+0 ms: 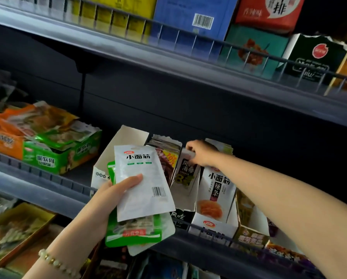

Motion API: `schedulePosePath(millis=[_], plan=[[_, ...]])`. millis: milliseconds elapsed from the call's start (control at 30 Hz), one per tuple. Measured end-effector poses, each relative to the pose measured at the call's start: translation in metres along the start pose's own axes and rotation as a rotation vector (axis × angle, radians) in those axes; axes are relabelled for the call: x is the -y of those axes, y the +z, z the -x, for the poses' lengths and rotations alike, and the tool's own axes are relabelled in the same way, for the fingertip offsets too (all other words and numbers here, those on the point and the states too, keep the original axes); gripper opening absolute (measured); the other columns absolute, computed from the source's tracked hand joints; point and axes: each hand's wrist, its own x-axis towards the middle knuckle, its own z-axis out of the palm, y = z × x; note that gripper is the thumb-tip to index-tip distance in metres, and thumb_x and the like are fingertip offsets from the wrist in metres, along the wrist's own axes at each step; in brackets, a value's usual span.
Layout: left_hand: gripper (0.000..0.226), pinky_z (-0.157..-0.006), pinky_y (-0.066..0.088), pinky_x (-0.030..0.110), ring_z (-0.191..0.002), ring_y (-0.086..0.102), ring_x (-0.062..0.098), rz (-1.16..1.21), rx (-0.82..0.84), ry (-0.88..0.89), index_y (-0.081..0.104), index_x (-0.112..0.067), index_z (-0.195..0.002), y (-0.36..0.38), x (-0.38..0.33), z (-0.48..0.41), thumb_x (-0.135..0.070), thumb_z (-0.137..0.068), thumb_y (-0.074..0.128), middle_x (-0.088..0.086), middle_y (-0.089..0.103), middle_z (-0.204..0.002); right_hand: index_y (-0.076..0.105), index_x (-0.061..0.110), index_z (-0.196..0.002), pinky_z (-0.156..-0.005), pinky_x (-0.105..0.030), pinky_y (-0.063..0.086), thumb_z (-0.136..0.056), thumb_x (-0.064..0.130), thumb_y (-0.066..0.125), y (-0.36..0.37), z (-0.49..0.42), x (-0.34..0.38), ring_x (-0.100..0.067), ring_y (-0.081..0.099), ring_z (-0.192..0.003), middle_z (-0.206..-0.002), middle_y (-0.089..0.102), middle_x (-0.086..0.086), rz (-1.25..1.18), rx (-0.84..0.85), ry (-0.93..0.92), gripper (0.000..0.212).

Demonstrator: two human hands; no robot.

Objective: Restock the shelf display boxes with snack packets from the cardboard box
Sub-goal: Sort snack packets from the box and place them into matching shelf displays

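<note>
Lower centre: left hand (106, 200), grip clamped on white and green foil snack packets (144, 182) | centre: right hand (198, 153), grip pinching dark foil packet (186, 168) in white cardboard display box (185, 200) | judged partway; handful unshelved

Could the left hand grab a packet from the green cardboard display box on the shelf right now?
Probably not. Nothing stands between the left hand and the green cardboard display box, but its fingers are wrapped round a stack of white and green snack packets, so it has no free grip.
</note>
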Motion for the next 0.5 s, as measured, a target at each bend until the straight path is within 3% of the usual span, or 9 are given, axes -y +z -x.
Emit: schedulePosePath(millis=[133,300,367,433,500], plan=[[0.040,-0.048,0.057,0.034,-0.063,0.072,0.031,0.009,0.041,-0.016,0.066,-0.010,-0.111,-0.001,0.003,0.006,-0.024,-0.074,0.070,0.017,0.074,-0.091,0.051,0.019,-0.104,-0.068,-0.030,0.036,-0.086,0.021,0.068,0.012,-0.004,-0.004,-0.025,0.055,-0.089,-0.099,0.060,-0.005,0.033,-0.138,0.022,0.024],[0.042,-0.046,0.057,0.035,-0.062,0.072,0.031,0.046,0.032,-0.037,0.065,-0.011,-0.110,0.001,0.008,0.011,-0.023,-0.071,0.070,0.018,0.074,-0.091,0.050,0.016,-0.108,-0.081,-0.031,0.030,-0.086,0.018,0.068,0.016,0.004,-0.006,-0.024,0.050,-0.104,-0.109,0.058,-0.002,0.112,-0.384,-0.098,0.028],[0.041,-0.048,0.058,0.037,-0.063,0.072,0.031,0.054,0.025,-0.045,0.065,-0.010,-0.112,0.004,0.011,0.012,-0.022,-0.073,0.070,0.018,0.074,-0.092,0.053,0.016,-0.106,-0.083,-0.032,0.033,-0.088,0.022,0.066,0.017,0.017,0.000,-0.021,0.052,-0.100,-0.106,0.058,0.002,-0.043,-0.474,-0.096,0.023],[0.040,-0.051,0.059,0.039,-0.066,0.073,0.032,0.056,0.029,-0.057,0.064,-0.011,-0.113,0.007,0.015,0.015,-0.022,-0.075,0.071,0.018,0.074,-0.095,0.055,0.017,-0.102,-0.074,-0.030,0.039,-0.092,0.027,0.061,0.016,0.041,0.013,-0.015,0.054,-0.085,-0.093,0.056,0.007,-0.317,-0.502,-0.054,0.016],[0.039,-0.053,0.059,0.039,-0.068,0.073,0.032,0.046,0.034,-0.052,0.064,-0.011,-0.113,0.013,0.019,0.017,-0.023,-0.076,0.071,0.018,0.074,-0.095,0.055,0.020,-0.098,-0.065,-0.026,0.043,-0.094,0.035,0.057,0.013,0.076,0.030,-0.010,0.053,-0.074,-0.087,0.056,0.009,-0.646,-0.372,-0.007,0.016]])
